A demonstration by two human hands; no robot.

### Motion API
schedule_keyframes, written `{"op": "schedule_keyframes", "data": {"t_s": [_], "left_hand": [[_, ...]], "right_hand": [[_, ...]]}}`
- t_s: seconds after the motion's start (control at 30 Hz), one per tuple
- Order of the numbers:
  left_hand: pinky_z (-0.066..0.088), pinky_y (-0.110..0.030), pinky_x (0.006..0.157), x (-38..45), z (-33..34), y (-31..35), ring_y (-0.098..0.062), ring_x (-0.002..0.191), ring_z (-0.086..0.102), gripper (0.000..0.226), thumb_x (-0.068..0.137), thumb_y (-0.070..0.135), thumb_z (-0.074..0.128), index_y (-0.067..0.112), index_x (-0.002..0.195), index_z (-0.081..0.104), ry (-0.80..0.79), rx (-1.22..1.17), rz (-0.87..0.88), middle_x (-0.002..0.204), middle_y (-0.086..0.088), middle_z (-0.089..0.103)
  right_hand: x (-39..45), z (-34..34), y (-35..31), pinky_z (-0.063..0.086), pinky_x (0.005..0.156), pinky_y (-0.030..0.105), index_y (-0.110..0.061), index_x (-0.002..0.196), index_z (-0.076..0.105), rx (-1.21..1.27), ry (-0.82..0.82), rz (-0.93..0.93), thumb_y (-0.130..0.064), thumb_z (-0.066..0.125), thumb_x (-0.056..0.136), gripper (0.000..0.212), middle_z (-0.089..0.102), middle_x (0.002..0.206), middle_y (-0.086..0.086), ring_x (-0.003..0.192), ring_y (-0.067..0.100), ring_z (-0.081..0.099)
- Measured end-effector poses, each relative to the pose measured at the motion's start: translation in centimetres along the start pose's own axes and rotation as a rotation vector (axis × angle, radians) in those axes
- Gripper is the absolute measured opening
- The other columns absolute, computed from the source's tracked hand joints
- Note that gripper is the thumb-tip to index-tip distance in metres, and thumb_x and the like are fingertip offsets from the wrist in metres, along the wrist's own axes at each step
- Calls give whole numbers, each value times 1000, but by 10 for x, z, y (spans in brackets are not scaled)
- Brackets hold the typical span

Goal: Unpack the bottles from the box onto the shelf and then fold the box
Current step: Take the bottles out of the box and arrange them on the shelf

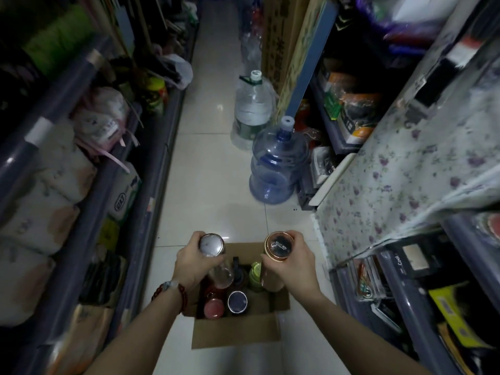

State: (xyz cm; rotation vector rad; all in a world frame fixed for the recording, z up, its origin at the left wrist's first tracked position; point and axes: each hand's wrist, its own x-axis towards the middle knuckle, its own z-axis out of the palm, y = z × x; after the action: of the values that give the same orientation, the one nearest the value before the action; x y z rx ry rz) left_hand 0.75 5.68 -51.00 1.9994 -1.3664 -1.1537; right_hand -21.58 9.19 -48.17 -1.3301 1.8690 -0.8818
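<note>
An open cardboard box point(238, 331) stands on the tiled aisle floor below me, with several bottles inside, among them a pink-capped one point(213, 311), a dark-capped one point(237, 301) and a green-capped one point(255, 272). My left hand point(189, 263) grips a clear bottle with a silver lid point(211, 244), lifted above the box. My right hand point(290, 262) holds a clear bottle with a copper-rimmed dark lid point(278, 245), also raised above the box.
Shelving runs along both sides of the narrow aisle, the left shelf point(151, 185) packed with tissue packs, the right shelf point(400, 282) with packaged goods and a floral cloth point(392, 185). Two large water jugs point(276, 166) point(253, 109) stand on the floor ahead.
</note>
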Motion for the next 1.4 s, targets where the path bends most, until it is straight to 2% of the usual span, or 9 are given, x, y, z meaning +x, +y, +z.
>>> {"op": "schedule_keyframes", "data": {"t_s": [0.2,0.3,0.4,0.6,0.77,1.0,1.13,1.3,1.4], "left_hand": [[51,-30,82,-25,-61,111,-17,91,64,65,43,47,76,27,102,57,-17,-49,131,94,4,67],[50,-27,83,-41,-93,163,-10,90,64,62,43,49,73,32,100,57,-59,-48,210,95,11,68],[46,-19,79,-55,-118,215,-2,89,63,48,54,33,84,39,92,56,-112,-65,303,93,18,67],[44,-8,71,-91,-156,325,0,88,59,54,65,7,84,30,103,53,-196,-151,472,96,15,61],[54,-26,79,-124,-169,400,-14,96,62,65,63,16,86,17,115,47,-188,-237,562,103,1,61],[57,-33,85,-183,-151,498,-12,99,65,75,56,35,89,20,120,52,-250,-423,644,111,1,66],[55,-36,91,-221,-131,552,-14,98,68,57,64,24,86,16,114,61,-306,-508,736,106,-1,71],[57,-32,81,-262,-117,609,-16,93,70,51,67,20,85,14,113,62,-394,-580,819,102,-3,72],[55,-37,75,-281,-111,641,-26,91,70,47,66,17,85,13,109,64,-475,-683,810,103,-11,72]], "right_hand": [[-1,-51,-86,42,68,5,-22,109,43,43,27,41,-25,85,60,65,59,97,-7,87,8,59],[-1,-79,-132,52,80,23,-24,105,46,76,47,38,-31,85,57,63,63,101,-4,93,12,63],[1,-111,-173,53,85,31,-27,103,49,96,110,-7,-41,83,54,62,65,100,-5,93,9,63],[-10,-190,-255,52,81,24,-27,104,53,136,210,-76,-43,84,56,59,66,98,-11,93,4,63],[-26,-256,-301,47,78,18,-24,104,56,148,341,-177,-32,85,61,53,66,95,-12,92,4,63],[-41,-353,-340,44,93,20,-18,139,34,317,456,-207,-25,88,62,95,62,116,-4,105,9,61],[-50,-415,-366,47,82,12,-16,128,47,338,611,-254,-28,89,61,80,65,108,-3,97,8,63],[-72,-475,-391,51,79,19,-20,103,65,279,723,-316,-40,87,61,51,73,90,-9,85,1,67],[-87,-503,-401,47,71,8,-21,97,66,243,816,-343,-41,86,62,45,72,86,-11,79,-5,65]]}}
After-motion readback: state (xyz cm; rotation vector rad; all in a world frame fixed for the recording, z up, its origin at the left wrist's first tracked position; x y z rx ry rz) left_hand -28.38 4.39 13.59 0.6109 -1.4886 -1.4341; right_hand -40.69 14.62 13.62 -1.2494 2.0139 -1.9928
